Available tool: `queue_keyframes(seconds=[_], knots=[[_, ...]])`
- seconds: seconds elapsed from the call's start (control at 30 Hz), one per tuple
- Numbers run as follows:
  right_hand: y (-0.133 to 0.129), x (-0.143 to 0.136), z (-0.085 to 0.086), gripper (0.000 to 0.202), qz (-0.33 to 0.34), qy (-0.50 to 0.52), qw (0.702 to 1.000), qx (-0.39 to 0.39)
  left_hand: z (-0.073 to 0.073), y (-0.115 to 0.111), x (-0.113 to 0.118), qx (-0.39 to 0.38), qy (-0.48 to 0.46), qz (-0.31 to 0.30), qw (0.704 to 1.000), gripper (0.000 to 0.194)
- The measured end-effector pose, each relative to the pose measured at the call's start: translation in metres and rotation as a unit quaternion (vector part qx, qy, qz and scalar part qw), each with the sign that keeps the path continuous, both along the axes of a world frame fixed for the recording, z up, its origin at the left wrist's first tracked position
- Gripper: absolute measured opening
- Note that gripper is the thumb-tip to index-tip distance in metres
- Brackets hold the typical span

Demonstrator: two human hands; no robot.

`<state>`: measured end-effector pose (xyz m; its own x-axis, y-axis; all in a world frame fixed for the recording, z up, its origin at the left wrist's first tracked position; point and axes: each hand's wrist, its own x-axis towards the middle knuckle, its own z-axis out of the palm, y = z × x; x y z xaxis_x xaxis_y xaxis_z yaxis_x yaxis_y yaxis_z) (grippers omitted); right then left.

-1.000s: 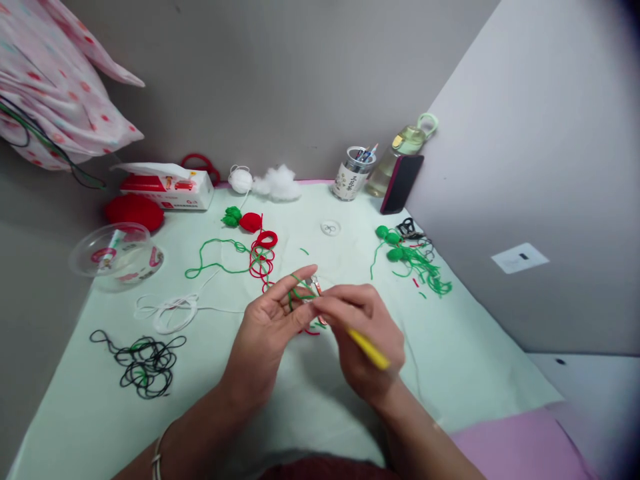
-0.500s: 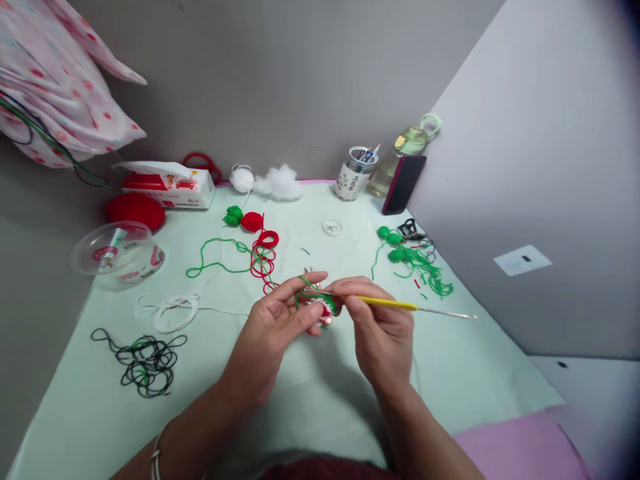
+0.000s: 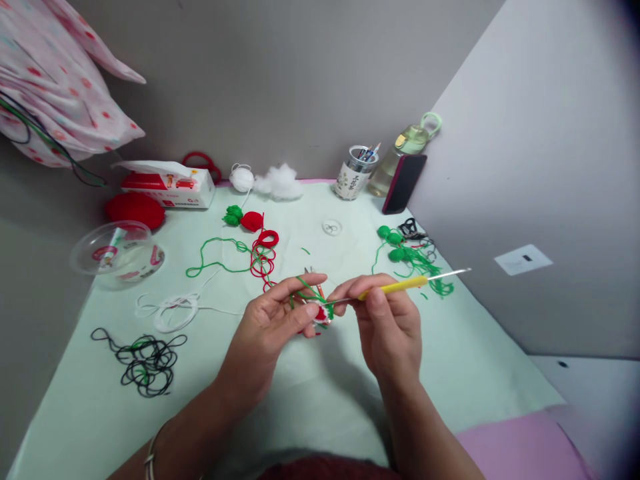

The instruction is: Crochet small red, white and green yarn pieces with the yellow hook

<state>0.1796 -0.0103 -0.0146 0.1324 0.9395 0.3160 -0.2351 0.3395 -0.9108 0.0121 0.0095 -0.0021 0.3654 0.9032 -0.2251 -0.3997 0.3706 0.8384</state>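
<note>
My left hand [image 3: 273,327] pinches a small red, white and green crochet piece [image 3: 321,312], with green yarn [image 3: 303,288] looped over its fingers. My right hand [image 3: 387,320] grips a yellow-handled crochet hook [image 3: 400,286] whose near tip sits at the piece; its far metal end points up and to the right. Both hands hover over the pale green table cover [image 3: 300,400] near its middle.
Loose yarn lies around: black tangle [image 3: 145,360], white coil [image 3: 173,311], red and green strands [image 3: 250,257], green balls with yarn [image 3: 413,260]. At the back stand a tissue box [image 3: 167,187], a clear bowl [image 3: 115,252], a pen jar [image 3: 356,173], a bottle [image 3: 400,153] and a phone [image 3: 404,183].
My right hand turned the hook: its handle, first pointing down toward me, swung out to the right and then tilted upward. The crochet piece came into view between my fingers.
</note>
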Motion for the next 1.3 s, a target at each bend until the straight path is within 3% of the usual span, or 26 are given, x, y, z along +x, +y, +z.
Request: queue_keyframes(seconds=[0.23,0.37,0.53,0.6,0.77,0.87,0.93,1.13,1.3], knots=[[-0.007,-0.001,0.002,0.022,-0.069,-0.154,0.977,0.126,-0.002,-0.001,0.000,0.033,0.020,0.020,0.999,0.026],[-0.007,-0.002,0.002,0.023,-0.083,-0.200,0.964,0.154,-0.001,0.000,0.002,0.035,0.027,0.028,0.999,0.027],[-0.007,-0.004,0.003,0.023,-0.116,-0.295,0.921,0.226,0.001,-0.001,0.004,0.030,0.039,0.054,0.997,0.030],[-0.008,-0.004,0.004,0.022,-0.116,-0.319,0.913,0.228,0.002,-0.002,0.004,0.035,0.047,0.067,0.996,0.032],[-0.009,-0.005,0.005,0.025,-0.109,-0.308,0.923,0.203,0.005,-0.006,0.006,0.067,0.115,0.102,0.986,0.032],[-0.010,-0.006,0.002,0.024,-0.126,-0.366,0.897,0.212,0.005,-0.007,0.009,0.060,0.114,0.107,0.986,0.037],[-0.011,-0.008,0.001,0.023,-0.137,-0.383,0.887,0.216,0.004,-0.007,0.009,0.036,0.080,0.078,0.993,0.043],[-0.007,-0.005,0.000,0.023,-0.149,-0.218,0.952,0.157,0.002,0.002,-0.002,0.072,0.064,-0.029,0.995,0.041],[-0.002,-0.002,0.000,0.020,-0.073,-0.136,0.981,0.114,0.004,0.005,-0.008,0.098,0.095,-0.032,0.990,0.038]])
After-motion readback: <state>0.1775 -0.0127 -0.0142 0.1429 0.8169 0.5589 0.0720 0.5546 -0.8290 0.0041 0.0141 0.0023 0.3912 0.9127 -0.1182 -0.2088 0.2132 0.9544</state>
